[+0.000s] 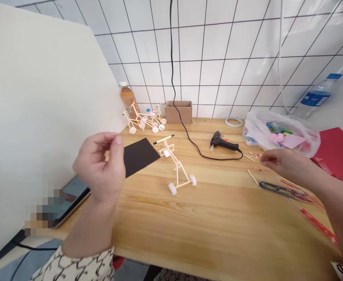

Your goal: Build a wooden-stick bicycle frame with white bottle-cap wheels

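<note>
My left hand [103,168] is raised over the left side of the table, its thumb and forefinger closed in a pinch. What sits between them, if anything, is too small to make out. Just beyond it shows a square of black paper [141,157], partly hidden by the hand. A small tricycle model [177,166] of pale sticks stands upright in the middle, with white wheels and a black-tipped handlebar. On the right, my right hand [279,160] has its fingers pressed together above small scraps, near the plastic bag; its fingertips are partly hidden.
At the back stand similar stick models [145,119], a tea bottle [128,97] and a cardboard box [179,113]. A black glue gun [222,142] with its cord, a tape roll [234,122], thread snips [282,190] and a plastic bag [306,134] lie rightward. A tablet-like device [72,199] rests left.
</note>
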{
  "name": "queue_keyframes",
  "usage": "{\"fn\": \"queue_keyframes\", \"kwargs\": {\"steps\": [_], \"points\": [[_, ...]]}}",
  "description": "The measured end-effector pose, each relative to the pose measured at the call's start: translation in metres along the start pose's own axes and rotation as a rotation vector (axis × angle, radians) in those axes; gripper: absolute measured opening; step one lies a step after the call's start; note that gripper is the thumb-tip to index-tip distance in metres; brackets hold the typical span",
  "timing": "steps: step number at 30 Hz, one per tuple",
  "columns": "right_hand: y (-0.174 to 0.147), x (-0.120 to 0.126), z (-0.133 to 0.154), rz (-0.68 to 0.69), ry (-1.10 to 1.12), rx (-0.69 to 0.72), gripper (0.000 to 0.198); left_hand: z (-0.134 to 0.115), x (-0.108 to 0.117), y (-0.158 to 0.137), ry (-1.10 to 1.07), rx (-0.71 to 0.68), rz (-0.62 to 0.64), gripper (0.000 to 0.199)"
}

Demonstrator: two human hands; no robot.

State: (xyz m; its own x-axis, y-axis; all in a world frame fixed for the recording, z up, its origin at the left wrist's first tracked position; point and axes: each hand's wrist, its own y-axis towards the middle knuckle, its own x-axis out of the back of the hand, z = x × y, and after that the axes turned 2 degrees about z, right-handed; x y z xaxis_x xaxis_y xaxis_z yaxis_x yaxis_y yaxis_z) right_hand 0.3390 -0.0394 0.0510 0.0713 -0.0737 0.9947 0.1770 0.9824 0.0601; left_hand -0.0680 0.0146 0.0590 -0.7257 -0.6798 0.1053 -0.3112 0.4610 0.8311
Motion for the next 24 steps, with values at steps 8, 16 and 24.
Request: {"fn": "queue_keyframes", "kwargs": {"steps": [8,16,24], "points": [[0.011,-0.029,-0.037,0.066,-0.151,-0.097,0.022,-0.116,-0.008,-0.083,-0.458,-0.611,1.018,0.01],[0.004,-0.026,-0.029,0.059,-0.184,0.009,0.033,-0.106,-0.039,-0.137,-0.42,-0.735,1.204,0.01],[0.008,-0.042,-0.043,-0.071,-0.284,0.138,0.02,-0.089,-0.045,-0.148,-0.443,-0.68,1.13,0.01]]}}
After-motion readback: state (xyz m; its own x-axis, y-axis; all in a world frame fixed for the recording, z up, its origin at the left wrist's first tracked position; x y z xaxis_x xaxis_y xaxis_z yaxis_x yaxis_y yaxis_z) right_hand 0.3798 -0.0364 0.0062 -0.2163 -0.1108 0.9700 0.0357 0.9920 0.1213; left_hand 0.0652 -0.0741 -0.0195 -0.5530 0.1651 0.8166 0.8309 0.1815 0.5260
